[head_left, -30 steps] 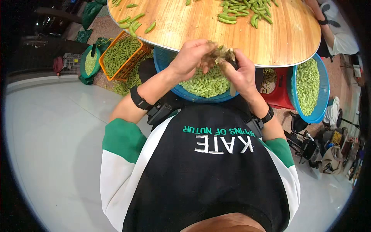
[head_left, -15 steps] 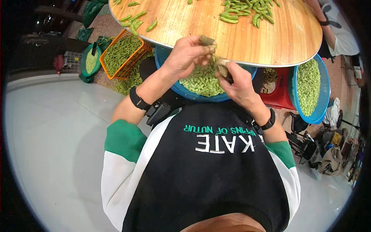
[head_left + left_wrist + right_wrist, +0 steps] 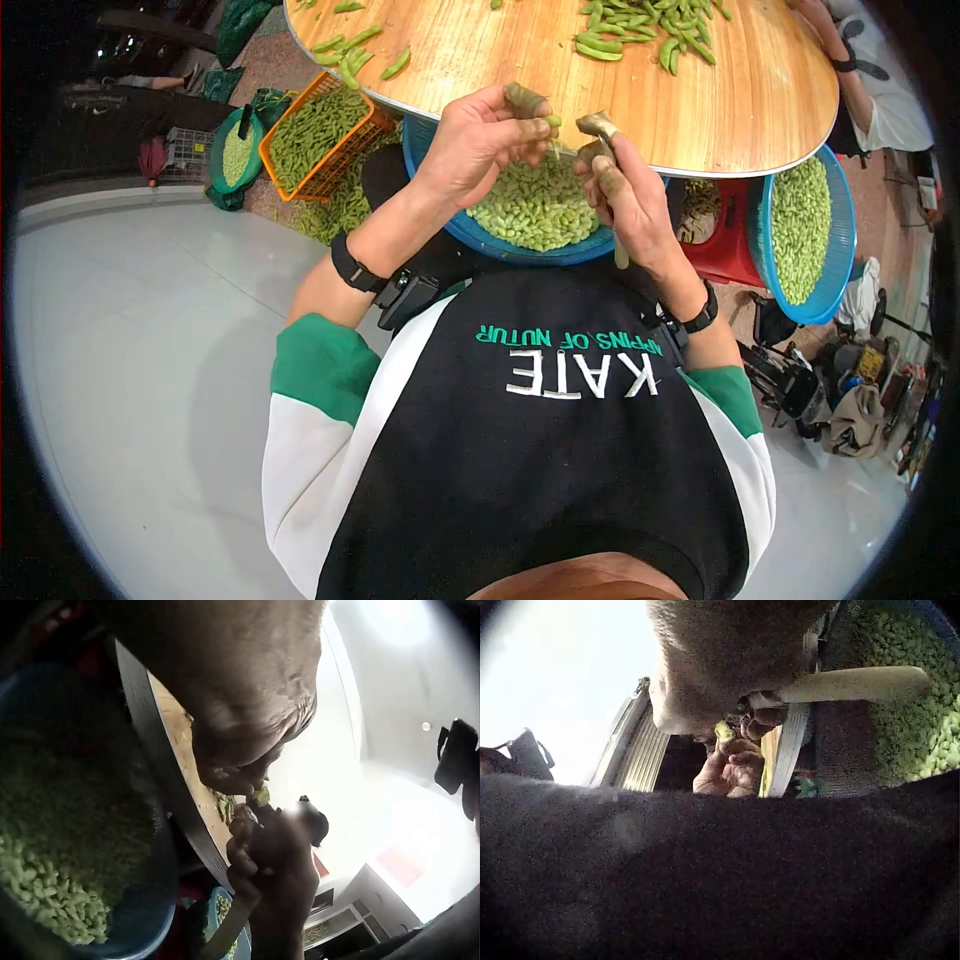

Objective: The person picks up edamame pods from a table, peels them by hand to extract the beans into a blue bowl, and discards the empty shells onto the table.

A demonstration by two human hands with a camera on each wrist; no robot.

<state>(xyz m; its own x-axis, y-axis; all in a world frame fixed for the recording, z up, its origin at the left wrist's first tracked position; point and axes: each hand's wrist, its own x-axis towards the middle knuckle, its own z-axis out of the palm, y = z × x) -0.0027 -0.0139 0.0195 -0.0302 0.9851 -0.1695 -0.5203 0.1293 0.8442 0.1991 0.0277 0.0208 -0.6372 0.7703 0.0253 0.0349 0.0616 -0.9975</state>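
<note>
In the head view my left hand (image 3: 462, 148) pinches a green bean pod (image 3: 552, 121) between thumb and forefinger. My right hand (image 3: 640, 205), a short gap to its right, grips a tool with a pale, flat handle (image 3: 855, 684) that sticks out below the palm; its working end is hidden by the fingers. Brownish coverings (image 3: 597, 124) wrap some fingertips on both hands. Under the hands sits a blue basin (image 3: 545, 257) holding many shelled green beans (image 3: 530, 215). The pod also shows between the hands in the left wrist view.
A round wooden table (image 3: 480, 60) reaches over the basin, with loose pods (image 3: 650, 25) on it. An orange crate (image 3: 310, 185) of pods stands left. At right, another blue basin (image 3: 848, 235) of beans stands by a red stool (image 3: 725, 255). Another person's arm (image 3: 850, 80) rests at the table's far right.
The hands were close together one second ago and are now apart. My right hand has shifted right and up since half a second ago, while my left keeps hold of the pod.
</note>
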